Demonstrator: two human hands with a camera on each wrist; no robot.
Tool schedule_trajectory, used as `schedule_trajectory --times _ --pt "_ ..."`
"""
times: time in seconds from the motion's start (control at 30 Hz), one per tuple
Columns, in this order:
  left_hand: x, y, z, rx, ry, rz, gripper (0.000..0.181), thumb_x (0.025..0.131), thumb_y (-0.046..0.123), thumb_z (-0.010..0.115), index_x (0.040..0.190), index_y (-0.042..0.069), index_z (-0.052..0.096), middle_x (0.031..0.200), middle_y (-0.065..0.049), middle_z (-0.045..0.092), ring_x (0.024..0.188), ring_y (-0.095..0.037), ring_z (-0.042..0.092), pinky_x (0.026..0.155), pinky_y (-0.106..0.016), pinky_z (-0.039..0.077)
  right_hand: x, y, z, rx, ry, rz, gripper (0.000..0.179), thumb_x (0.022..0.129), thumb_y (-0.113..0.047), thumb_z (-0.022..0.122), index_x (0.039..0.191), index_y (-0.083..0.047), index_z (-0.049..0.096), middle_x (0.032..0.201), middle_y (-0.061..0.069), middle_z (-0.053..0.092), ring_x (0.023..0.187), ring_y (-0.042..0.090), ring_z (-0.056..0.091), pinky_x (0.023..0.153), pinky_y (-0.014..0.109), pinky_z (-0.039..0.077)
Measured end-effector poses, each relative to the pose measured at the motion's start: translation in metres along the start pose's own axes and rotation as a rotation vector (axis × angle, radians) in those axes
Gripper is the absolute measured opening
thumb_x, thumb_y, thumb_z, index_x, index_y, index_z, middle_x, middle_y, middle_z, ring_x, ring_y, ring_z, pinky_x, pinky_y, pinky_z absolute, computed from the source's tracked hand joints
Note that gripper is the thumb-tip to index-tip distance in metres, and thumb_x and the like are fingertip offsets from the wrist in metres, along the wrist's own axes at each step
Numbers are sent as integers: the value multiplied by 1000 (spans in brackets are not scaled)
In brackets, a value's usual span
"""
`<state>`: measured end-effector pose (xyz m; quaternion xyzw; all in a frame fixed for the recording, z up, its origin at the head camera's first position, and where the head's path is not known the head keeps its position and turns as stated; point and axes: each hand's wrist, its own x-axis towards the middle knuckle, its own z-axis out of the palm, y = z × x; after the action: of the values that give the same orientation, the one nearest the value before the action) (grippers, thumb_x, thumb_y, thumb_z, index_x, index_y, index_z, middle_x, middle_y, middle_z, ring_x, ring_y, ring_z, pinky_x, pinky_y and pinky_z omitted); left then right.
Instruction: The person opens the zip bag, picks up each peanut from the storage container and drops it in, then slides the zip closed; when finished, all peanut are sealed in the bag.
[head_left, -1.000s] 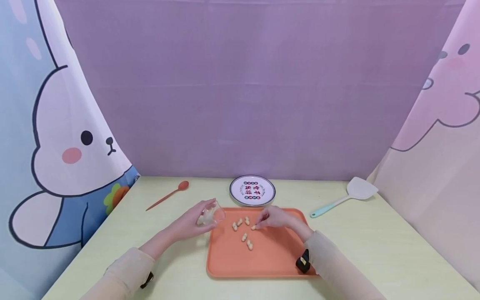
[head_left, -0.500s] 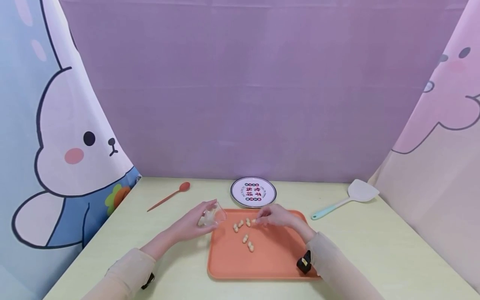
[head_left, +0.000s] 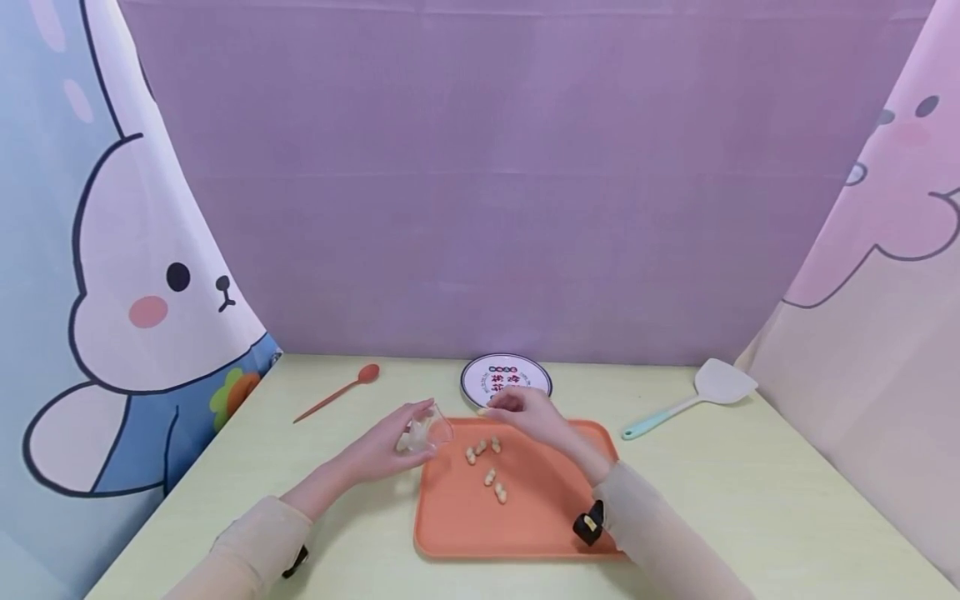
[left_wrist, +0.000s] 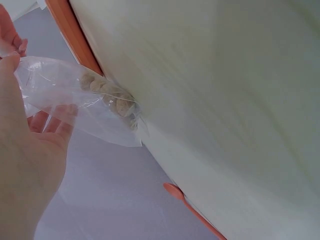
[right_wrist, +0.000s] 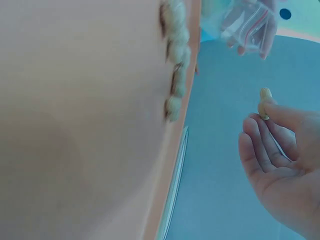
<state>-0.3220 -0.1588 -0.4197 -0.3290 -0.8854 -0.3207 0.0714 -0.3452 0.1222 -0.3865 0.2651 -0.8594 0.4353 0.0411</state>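
My left hand (head_left: 386, 446) holds a clear zip bag (left_wrist: 55, 82) by its mouth, beside the left edge of the orange tray (head_left: 517, 529). Several peanuts lie at the bottom of the bag, visible through the plastic in the left wrist view. Above the tray's far edge, my right hand (head_left: 531, 414) pinches one peanut (right_wrist: 265, 102) between thumb and fingers; it is apart from the bag. On the tray, toward its left half, lie several more unshelled peanuts (head_left: 500, 493).
A white plate (head_left: 480, 379) with red lettering sits behind the tray, partly covered by the right hand. An orange spoon (head_left: 366, 374) lies at the back left. To the right is a spatula (head_left: 722, 382) with a mint handle. A purple cloth (head_left: 480, 183) hangs behind the table.
My right hand has lifted the peanut off the tray and moved it up, away from the person and slightly left. The left hand with the bag stays nearly in place.
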Motion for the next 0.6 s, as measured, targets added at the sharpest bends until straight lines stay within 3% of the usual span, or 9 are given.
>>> schedule_trajectory --times 0.27,0.6 --pt "-1 1 -3 8 13 37 79 83 38 70 144 5 33 134 -11 53 122 -26 51 97 -43 48 11 -20 18 19 -22 -79 12 86 -19 68 92 -9 71 83 3 70 71 6 61 65 19 51" --pt "-2 3 -3 -5 18 70 76 83 32 71 142 2 34 133 -11 52 121 -24 52 95 -40 49 16 -34 42 58 -72 -83 14 84 -20 70 92 -8 71 79 6 68 67 7 58 60 18 49"
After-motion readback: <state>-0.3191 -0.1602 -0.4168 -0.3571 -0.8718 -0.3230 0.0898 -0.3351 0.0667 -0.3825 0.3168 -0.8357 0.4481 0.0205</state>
